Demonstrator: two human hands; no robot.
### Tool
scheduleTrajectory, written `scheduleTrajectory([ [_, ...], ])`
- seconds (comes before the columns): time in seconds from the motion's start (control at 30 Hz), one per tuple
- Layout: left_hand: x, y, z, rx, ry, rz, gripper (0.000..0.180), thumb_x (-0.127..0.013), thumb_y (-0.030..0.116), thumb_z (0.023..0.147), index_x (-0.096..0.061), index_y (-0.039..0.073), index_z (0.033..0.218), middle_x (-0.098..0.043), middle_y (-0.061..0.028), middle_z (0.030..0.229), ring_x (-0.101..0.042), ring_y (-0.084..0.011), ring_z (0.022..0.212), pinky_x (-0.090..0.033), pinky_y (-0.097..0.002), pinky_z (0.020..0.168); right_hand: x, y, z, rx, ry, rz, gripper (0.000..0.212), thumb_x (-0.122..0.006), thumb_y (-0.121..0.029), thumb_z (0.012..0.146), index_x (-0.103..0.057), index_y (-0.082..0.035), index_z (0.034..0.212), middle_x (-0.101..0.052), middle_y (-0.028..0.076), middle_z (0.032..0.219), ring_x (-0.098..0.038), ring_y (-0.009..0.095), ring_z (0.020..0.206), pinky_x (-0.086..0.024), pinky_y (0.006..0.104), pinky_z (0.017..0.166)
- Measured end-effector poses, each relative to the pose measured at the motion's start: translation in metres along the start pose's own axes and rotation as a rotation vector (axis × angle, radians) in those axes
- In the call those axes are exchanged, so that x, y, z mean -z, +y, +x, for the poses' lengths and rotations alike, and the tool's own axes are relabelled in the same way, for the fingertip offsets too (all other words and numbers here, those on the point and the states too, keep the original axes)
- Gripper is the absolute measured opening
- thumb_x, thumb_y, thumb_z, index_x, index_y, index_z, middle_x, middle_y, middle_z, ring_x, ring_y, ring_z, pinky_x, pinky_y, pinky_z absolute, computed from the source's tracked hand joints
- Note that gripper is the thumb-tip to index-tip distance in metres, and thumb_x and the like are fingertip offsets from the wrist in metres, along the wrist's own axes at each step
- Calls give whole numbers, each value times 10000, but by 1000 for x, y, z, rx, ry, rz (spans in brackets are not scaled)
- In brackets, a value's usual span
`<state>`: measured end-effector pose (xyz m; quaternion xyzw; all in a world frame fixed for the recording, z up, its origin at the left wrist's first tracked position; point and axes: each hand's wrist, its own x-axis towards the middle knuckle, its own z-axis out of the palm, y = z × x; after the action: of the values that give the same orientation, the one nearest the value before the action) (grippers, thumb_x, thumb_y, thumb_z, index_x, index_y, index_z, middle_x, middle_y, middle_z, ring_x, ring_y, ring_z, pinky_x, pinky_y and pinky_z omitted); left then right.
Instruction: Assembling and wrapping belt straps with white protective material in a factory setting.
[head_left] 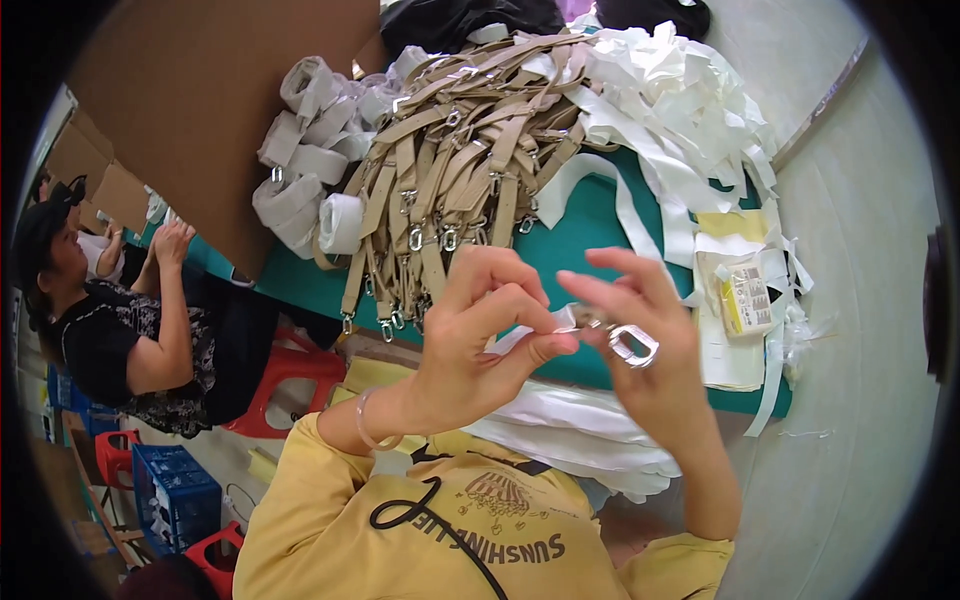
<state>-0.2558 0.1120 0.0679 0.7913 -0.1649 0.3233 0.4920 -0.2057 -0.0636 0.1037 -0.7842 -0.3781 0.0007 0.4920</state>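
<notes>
In front of my chest, my left hand point(485, 340) is closed, thumb and fingertips pinching a narrow white strip point(567, 319). At the strip's right end is a shiny metal snap hook point(634, 346) with an oval loop, lying against the inner side of my right hand point(655, 335). The upper fingers of that hand are stretched out and smeared by motion. Its thumb is hidden, so whether it grips the hook cannot be told. Just beyond my hands, a heap of beige straps point(450, 160) with metal hooks lies on the green table point(600, 230).
Rolls of white ribbon point(310, 130) lie left of the straps, tangled white ribbon point(670, 90) right. A yellow-and-white small box point(746, 300) sits on papers. White fabric point(590, 425) hangs near my lap. A brown board point(200, 110) stands left; a co-worker point(130, 320) sits beyond.
</notes>
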Motion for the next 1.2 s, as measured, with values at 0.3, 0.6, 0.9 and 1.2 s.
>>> scheduleTrajectory([
  [0.3, -47, 8, 26, -226, -351, -257, 266, -788, 289, 742, -708, 93, 904, -513, -38, 922, -478, -196, 791, -404, -301, 665, 15, 36, -80, 75, 347, 48, 335, -730, -87, 800, -586, -9, 1092, -665, 126, 894, -637, 193, 809, -496, 243, 662],
  [0.6, -325, -120, 52, -405, -600, 531, 133, -625, 130, 736, -708, 61, 815, -562, -93, 1023, -500, -286, 1002, -415, -384, 858, 3, 183, -247, -713, 1382, 627, 229, -551, -110, 949, -520, -47, 1167, -563, 29, 853, -422, 56, 590, -362, 204, 547],
  [0.9, -397, -165, 56, -508, -645, 767, 182, -622, 183, 740, -738, 101, 854, -596, -65, 1027, -480, -250, 1043, -375, -358, 875, 37, 134, -176, -659, 1217, -737, 515, -551, -136, 933, -351, 17, 1382, -510, 194, 1211, -562, 249, 971, -468, 342, 845],
  [1.2, -281, -172, 31, -410, -510, 156, 345, -627, 157, 729, -538, 39, 1041, -484, -106, 1213, -479, -275, 1124, -435, -371, 883, 5, 191, 130, -90, -190, -333, 135, -612, -96, 857, -652, -6, 949, -656, 153, 842, -628, 250, 735, -494, 322, 695],
])
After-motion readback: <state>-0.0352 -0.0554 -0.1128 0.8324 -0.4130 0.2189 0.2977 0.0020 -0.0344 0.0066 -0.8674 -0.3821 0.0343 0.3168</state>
